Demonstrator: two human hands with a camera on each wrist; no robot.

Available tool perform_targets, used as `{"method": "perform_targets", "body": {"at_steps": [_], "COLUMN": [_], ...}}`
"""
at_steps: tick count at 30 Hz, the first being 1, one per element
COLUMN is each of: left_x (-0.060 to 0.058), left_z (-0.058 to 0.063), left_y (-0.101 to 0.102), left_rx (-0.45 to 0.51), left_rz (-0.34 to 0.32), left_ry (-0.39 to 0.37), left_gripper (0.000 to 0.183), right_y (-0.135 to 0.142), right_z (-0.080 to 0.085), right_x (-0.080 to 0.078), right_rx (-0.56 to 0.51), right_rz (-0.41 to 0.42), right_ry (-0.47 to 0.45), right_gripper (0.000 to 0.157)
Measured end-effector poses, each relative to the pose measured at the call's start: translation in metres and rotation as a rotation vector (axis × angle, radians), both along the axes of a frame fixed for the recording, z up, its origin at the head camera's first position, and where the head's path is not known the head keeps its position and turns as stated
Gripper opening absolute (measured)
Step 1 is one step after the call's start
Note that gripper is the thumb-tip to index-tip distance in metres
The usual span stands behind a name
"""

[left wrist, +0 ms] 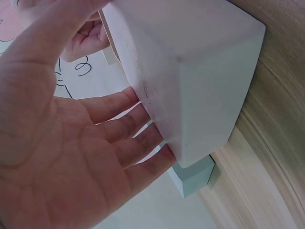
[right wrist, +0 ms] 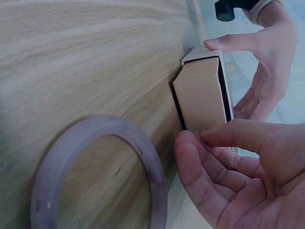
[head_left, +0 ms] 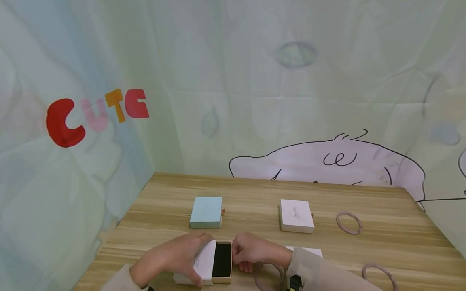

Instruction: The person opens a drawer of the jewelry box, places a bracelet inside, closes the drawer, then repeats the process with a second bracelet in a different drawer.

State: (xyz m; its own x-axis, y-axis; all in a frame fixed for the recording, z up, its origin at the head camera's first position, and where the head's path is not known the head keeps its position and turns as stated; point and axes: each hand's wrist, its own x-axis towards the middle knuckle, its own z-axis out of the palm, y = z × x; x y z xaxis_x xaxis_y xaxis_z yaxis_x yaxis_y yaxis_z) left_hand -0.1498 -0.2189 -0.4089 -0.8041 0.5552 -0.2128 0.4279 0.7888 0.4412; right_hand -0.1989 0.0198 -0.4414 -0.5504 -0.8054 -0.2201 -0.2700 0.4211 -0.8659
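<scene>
A white drawer-style box [head_left: 204, 262] lies near the front of the table, its drawer [head_left: 223, 279] partly pulled out to the right, showing a black lining. My left hand [head_left: 182, 254] holds the white sleeve between thumb and fingers; in the left wrist view its fingertips [left wrist: 164, 152] press along one face. At the drawer's tan front [right wrist: 200, 95], my right hand [head_left: 250, 248] pinches a small pull tab between thumb and index finger, mostly hidden by the fingertips. A pale purple bangle [right wrist: 45, 191] lies on the table beside my right hand.
Behind the hands stand a light blue box [head_left: 206, 212] and another white box [head_left: 296, 215]. My right forearm partly covers a further white box [head_left: 314, 251]. Two more bangles lie to the right, one farther back [head_left: 360, 227], one near the front [head_left: 382, 268]. Printed curtains border the table.
</scene>
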Motion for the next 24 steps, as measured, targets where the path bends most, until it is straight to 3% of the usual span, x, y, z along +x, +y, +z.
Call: {"method": "perform_targets", "body": {"at_steps": [24], "left_x": [-0.0010], "left_z": [0.0004], "left_y": [0.0002], "left_rx": [0.003], "left_rz": [-0.006], "left_ry": [0.000], "left_gripper": [0.096], "right_y": [0.0067], "right_z": [0.0044], "right_x": [0.0006], "right_rx": [0.016], "right_rz": [-0.005], "right_ry": [0.015], "right_gripper": [0.023]}}
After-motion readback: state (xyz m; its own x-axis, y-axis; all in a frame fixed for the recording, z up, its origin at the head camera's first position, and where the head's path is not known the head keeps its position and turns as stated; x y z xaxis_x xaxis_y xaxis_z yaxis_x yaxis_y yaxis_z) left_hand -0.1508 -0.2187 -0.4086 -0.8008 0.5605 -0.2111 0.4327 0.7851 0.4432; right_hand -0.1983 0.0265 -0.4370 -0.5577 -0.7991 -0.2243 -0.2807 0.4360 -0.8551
